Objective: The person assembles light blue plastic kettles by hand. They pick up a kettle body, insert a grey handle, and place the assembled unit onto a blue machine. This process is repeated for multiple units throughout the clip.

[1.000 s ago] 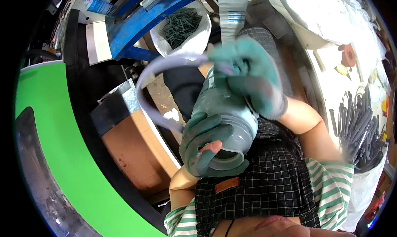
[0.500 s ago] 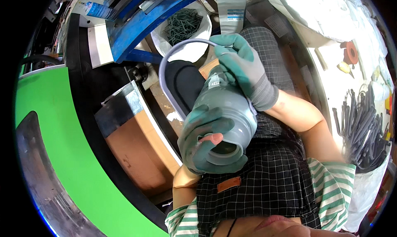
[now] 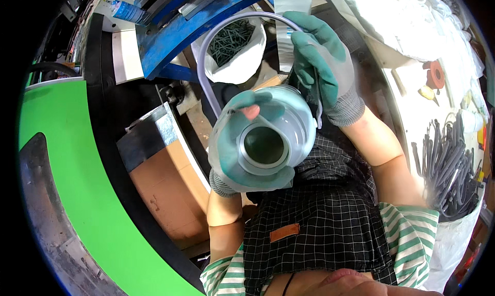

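Observation:
A grey-blue plastic jug (image 3: 303, 136) is held in front of my apron, its round open mouth facing up toward me. My left hand (image 3: 224, 141), in a grey and green glove, is wrapped round the jug beside the mouth; a bare fingertip shows through the glove. From the jug's sides rises a long grey-purple loop handle (image 3: 201, 64), arching away from me. My gloved right hand (image 3: 327, 56) is closed on the handle's far right part, with its fingers curled. The jug's base is hidden below the mouth and shoulder.
Beyond the handle stands a white bag (image 3: 227, 76) of dark green sticks, beside a blue metal frame (image 3: 167, 40). A green surface (image 3: 77, 177) curves along the left, with a cardboard box (image 3: 165, 193) nearer. On the right table lie black strips (image 3: 448, 167) and a reddish-brown ring (image 3: 435, 75).
The jug has tipped so its mouth faces me more fully. My left hand has moved up with it. My right hand has shifted away and to the right, drawing the handle outward.

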Tool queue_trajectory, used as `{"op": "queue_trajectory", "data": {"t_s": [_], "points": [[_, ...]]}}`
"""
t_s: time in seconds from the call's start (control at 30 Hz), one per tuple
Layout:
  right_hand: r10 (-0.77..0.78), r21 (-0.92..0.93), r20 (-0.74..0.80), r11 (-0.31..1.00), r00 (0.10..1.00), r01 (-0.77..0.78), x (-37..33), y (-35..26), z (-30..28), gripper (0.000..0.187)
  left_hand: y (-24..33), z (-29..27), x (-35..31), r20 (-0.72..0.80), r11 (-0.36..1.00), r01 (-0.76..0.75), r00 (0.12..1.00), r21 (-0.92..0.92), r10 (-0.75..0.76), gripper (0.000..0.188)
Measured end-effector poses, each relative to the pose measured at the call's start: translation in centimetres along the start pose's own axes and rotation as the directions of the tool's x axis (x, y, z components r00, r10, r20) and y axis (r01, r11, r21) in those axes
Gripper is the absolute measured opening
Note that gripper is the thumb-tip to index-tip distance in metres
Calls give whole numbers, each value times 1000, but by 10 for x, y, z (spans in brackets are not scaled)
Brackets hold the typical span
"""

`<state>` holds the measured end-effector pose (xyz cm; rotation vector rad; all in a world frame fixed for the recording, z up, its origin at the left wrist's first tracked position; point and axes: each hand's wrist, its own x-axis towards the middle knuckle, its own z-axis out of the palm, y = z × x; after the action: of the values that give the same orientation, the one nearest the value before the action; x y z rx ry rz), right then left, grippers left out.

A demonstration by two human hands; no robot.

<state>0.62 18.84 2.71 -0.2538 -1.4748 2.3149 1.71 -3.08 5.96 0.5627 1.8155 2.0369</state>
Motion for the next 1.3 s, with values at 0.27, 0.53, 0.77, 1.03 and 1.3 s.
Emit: {"op": "queue_trajectory", "data": {"t_s": [0.27,0.53,0.77,1.03,1.3], "points": [[-89,450,-57,887,994,105,23,-16,-55,22,-110,-38,9,-494,958,-277,823,79,279,45],[-197,243,-432,914,880,324,36,-21,-111,24,-163,-59,-31,-54,986,155,987,63,-152,46],[-155,143,-690,928,707,343,31,-31,-68,19,-178,-54,-72,204,709,440,895,-550,-397,57],[-166,145,-426,958,889,248,-3,-11,-47,28,-114,-68,-112,-179,573,232,802,-786,-570,44],[43,243,-357,969,933,48,-28,3,-8,19,-140,-63,-128,-100,732,325,876,-600,-471,42]]}}
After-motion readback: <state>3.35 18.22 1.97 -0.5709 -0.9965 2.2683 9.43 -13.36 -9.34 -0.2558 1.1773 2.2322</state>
